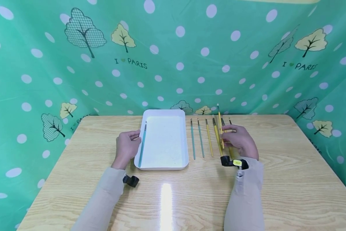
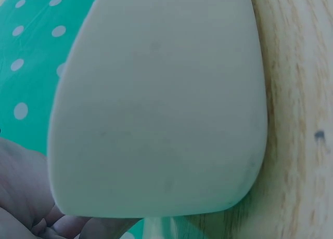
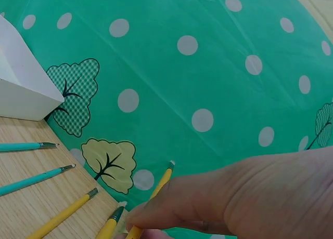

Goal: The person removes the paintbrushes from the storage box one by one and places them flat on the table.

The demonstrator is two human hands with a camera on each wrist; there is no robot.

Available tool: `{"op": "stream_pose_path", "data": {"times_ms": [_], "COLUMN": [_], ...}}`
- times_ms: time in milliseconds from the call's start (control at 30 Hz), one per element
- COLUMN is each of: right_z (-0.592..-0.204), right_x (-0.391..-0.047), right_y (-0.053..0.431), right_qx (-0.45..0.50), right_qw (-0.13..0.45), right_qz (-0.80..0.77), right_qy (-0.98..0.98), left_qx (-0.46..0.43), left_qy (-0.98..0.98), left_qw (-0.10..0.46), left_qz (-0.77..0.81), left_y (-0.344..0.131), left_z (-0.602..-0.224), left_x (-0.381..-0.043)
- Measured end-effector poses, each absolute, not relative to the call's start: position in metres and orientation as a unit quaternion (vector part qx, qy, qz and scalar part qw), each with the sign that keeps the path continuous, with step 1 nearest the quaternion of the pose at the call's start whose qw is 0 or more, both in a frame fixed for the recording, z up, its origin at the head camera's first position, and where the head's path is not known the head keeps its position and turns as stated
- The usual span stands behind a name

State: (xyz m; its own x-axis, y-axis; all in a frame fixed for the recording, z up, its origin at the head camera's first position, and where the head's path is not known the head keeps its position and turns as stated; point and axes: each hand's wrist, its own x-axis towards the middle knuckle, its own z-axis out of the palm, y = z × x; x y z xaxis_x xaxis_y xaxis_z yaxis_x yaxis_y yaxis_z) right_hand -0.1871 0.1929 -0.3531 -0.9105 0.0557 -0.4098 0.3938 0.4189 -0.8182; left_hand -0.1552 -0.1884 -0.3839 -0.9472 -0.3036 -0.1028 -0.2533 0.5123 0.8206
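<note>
My left hand (image 1: 127, 147) pinches the left rim of a white tray (image 1: 164, 167); its side wall fills much of the left wrist view. One teal paintbrush (image 1: 143, 144) lies inside along the tray's left side. Over the right part of the table, my right hand (image 1: 238, 139) pinches a yellow paintbrush (image 1: 220, 123) between thumb and fingers, bristles pointing away. This brush also shows in the right wrist view, partly hidden by the fingers. Close beneath lie other brushes, including a thicker yellow paintbrush (image 1: 217, 136); the hand covers some of them.
Between tray and right hand, two teal paintbrushes (image 1: 192, 141) (image 1: 200, 141) and a thin yellow paintbrush (image 1: 209, 139) lie side by side. A green dotted cloth (image 1: 167, 77) hangs behind the wooden table (image 1: 190, 199). Wrist cameras sit on both arms.
</note>
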Motion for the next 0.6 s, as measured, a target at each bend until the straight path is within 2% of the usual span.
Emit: {"op": "stream_pose_path", "data": {"times_ms": [600], "right_z": [-0.354], "right_x": [-0.181], "right_y": [0.208], "right_qx": [0.18], "right_qw": [0.131], "right_qz": [-0.525], "right_qy": [0.822], "left_qx": [0.159], "left_qy": [-0.868], "left_qw": [0.03], "left_qz": [-0.469], "left_y": [-0.188], "left_z": [-0.386], "left_x": [-0.156]}}
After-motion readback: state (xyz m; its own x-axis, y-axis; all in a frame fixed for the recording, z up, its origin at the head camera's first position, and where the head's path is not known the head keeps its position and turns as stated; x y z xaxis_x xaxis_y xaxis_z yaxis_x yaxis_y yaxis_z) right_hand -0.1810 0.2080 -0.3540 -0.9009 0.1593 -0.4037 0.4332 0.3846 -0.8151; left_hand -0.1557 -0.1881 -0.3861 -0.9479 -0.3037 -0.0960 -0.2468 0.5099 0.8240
